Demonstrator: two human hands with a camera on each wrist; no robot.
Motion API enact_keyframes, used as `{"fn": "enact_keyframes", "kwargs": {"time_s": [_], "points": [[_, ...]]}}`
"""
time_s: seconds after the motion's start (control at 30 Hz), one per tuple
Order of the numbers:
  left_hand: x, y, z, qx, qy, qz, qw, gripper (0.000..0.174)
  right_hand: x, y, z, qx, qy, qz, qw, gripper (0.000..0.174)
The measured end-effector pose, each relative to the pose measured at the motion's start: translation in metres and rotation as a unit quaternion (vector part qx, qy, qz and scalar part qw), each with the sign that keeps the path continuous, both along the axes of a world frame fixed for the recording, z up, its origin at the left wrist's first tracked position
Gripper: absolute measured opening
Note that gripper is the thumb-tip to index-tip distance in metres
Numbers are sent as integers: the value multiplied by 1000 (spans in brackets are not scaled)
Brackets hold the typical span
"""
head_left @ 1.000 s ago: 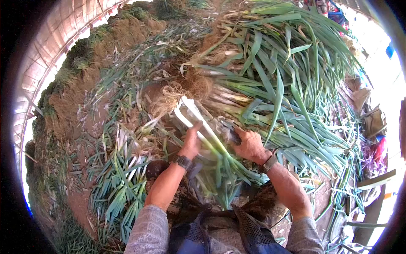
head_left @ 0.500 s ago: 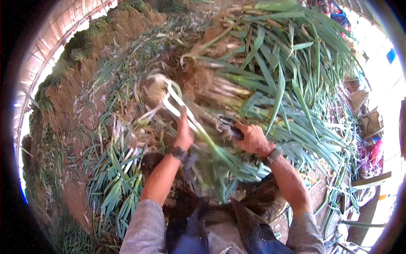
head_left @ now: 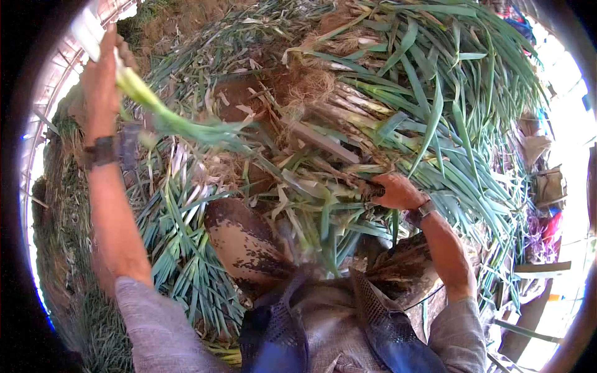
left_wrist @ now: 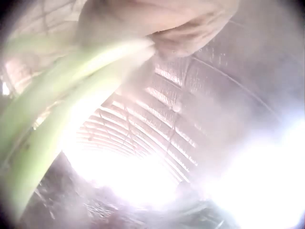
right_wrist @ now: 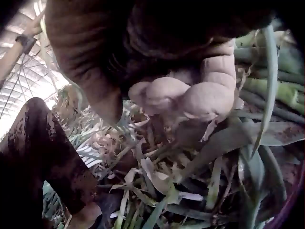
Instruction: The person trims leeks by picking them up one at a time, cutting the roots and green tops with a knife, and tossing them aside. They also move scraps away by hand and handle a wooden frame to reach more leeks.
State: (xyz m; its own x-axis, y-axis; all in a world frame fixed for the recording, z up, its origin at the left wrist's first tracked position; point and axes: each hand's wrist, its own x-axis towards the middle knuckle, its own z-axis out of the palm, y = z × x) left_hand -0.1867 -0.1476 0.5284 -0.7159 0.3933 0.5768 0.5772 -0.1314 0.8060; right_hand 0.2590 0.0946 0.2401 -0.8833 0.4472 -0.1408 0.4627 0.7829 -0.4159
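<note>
My left hand (head_left: 101,93) is raised at the upper left in the head view. It grips a few green onions (head_left: 142,93), white ends pointing up and leaves trailing to the right, blurred. Their pale green stalks (left_wrist: 52,114) cross the left wrist view below the hand. My right hand (head_left: 398,191) stays low at the right, over loose leaves and peelings, beside a heap of unpeeled green onions (head_left: 354,102). Its fingers curl round a small dark tool (head_left: 374,189), mostly hidden; in the right wrist view the curled fingers (right_wrist: 207,100) cover it.
Several cleaned green onions (head_left: 180,248) lie in a pile left of my knees. A narrow wooden strip (head_left: 326,143) sits among the scraps ahead. Brown stained knees (head_left: 242,242) are close below the hands. Planks (head_left: 541,268) and bags stand at the right edge.
My left hand has swung the green onions from in front of me far up and to the left. The right hand has shifted slightly right with the dark tool, away from the onions.
</note>
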Motion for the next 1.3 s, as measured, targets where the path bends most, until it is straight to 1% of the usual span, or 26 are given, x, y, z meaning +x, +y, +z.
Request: {"fn": "enact_keyframes", "kwargs": {"time_s": [0.03,0.1,0.13,0.17,0.2,0.27,0.3,0.33,0.37,0.4,0.43,0.47,0.5,0.53,0.6,0.63,0.7,0.83,0.9,0.97,1.0,1.07,1.1,1.13,1.23,1.3], "points": [[2,-9,15,-56,51,101,992,41,-1,1,2,10,15,-7,1000,45],[-40,-33,29,-229,96,265,932,50,-1,1,7,12,15,-24,1000,44],[-79,-48,22,-223,93,264,934,50,0,4,7,4,-6,-44,999,44],[-127,-64,6,-261,305,322,858,54,0,8,9,-3,-26,-64,998,44],[-163,-75,-14,-285,498,364,734,58,1,8,15,4,-14,-81,997,43],[-187,-96,-67,-422,235,318,816,60,10,16,21,-5,-7,-120,993,43],[-193,-109,-103,-498,230,275,789,57,15,21,23,-20,1,-157,987,43],[-240,-141,-167,-534,343,227,739,56,19,25,26,-17,2,-157,987,43],[-204,-145,-198,-484,327,133,801,56,25,32,29,-7,-15,-162,987,43],[-169,-129,-207,-659,215,160,703,59,30,40,34,3,-32,-169,985,43],[-196,-125,-260,-551,200,8,810,54,36,47,38,14,-51,-177,983,43],[-108,-76,-210,-636,82,-75,764,47,42,53,37,29,-54,-181,982,42],[-110,-57,-250,-567,147,-54,809,47,47,56,41,36,-58,-179,981,42],[-71,-24,-246,-535,79,-65,838,47,50,59,44,48,-51,-171,983,41],[-27,41,-238,-556,11,-125,821,43,48,60,57,53,-97,-162,981,38],[10,65,-218,-464,-81,-236,850,38,48,63,59,59,-98,-159,981,38],[57,115,-211,-377,-134,-334,853,36,51,69,62,119,-127,-18,985,38],[134,193,-265,-320,-210,-451,806,31,38,77,96,49,-182,-135,973,39],[162,221,-317,-321,-154,-452,818,28,54,80,98,41,-268,-58,961,38],[197,227,-353,-208,-337,-442,805,24,70,84,109,84,-242,-32,966,32],[207,234,-361,-234,-385,-408,794,20,77,86,115,84,-249,-35,964,32],[215,249,-380,-226,-404,-366,807,25,88,88,123,52,-187,-161,968,33],[214,256,-384,-222,-415,-318,823,34,93,89,120,51,-189,-161,967,33],[210,266,-387,-233,-495,-298,782,36,101,88,113,50,-167,-163,971,33],[210,283,-423,-189,-557,-314,745,40,109,87,105,18,-158,-157,975,35],[223,290,-432,-214,-540,-264,770,41,105,78,104,-1,-154,-150,977,36]]}}
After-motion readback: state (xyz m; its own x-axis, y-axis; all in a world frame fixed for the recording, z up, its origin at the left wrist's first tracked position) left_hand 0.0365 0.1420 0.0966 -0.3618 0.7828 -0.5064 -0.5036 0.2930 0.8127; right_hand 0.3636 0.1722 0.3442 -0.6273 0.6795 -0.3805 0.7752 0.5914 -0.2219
